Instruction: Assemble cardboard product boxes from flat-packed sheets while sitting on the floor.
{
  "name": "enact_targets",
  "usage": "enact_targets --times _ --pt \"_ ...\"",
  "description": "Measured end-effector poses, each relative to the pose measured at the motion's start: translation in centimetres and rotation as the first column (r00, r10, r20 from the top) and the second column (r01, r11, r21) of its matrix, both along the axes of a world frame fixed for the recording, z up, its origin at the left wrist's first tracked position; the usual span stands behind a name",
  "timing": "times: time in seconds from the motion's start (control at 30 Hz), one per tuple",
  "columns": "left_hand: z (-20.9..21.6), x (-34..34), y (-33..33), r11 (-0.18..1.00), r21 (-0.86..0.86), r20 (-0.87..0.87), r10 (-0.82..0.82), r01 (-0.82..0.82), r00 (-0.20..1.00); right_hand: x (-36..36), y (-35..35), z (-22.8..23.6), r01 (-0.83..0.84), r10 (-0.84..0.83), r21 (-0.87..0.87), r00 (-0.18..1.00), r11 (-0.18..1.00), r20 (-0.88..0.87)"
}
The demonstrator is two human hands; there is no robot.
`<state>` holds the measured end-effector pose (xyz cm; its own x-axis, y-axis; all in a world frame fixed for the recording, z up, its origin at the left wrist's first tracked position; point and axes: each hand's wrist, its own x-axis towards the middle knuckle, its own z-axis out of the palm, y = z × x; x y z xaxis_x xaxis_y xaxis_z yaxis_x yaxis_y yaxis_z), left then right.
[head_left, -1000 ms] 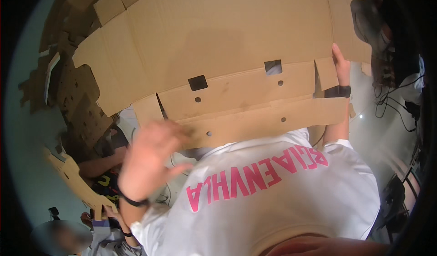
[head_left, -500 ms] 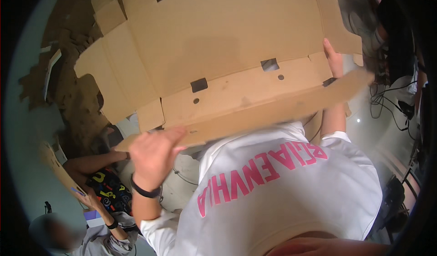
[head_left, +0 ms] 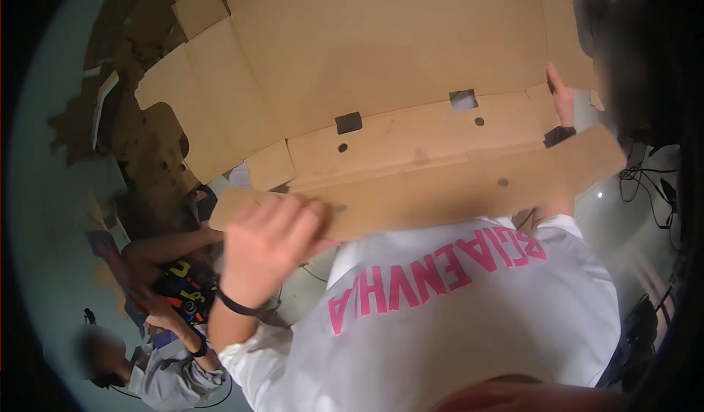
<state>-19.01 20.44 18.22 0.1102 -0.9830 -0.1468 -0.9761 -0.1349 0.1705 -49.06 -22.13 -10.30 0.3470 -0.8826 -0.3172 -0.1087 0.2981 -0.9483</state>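
A large brown cardboard sheet (head_left: 381,53), cut and creased like an unfolded box, fills the upper part of the view. Square slots and small round holes run along its near side. My left hand (head_left: 275,232), with a dark band at the wrist, is closed over the left part of the near flap (head_left: 418,199), its fingers wrapped over the edge. My right hand (head_left: 561,100) grips the sheet's right side; the thumb lies on the face and the other fingers are hidden behind the board. The near flap covers part of my right forearm.
At lower left another person (head_left: 161,361) in a grey top sits with an arm reaching over patterned dark cloth (head_left: 187,291). Brown cardboard pieces (head_left: 143,148) lie on the left. Black cables (head_left: 645,181) trail over the pale floor at right, near a dark bag-like object (head_left: 634,331).
The cardboard sheet has shifted right in view, and its near flap now shows more of its face. Both hands keep their hold. The other person's arm and the thing beside it have moved.
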Motion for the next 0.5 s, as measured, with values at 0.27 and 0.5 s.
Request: enact_targets --times 0.27,0.5 --pt "-7.1 -1.8 6.6 0.95 0.178 0.274 0.203 -0.257 0.94 0.4 1.8 0.5 -0.084 0.082 -0.223 0.996 0.971 -0.02" --pt "-8.8 -2.2 7.6 0.919 0.228 0.183 0.283 -0.321 0.942 0.2 1.5 1.5 -0.078 0.076 -0.124 0.997 0.989 -0.021"
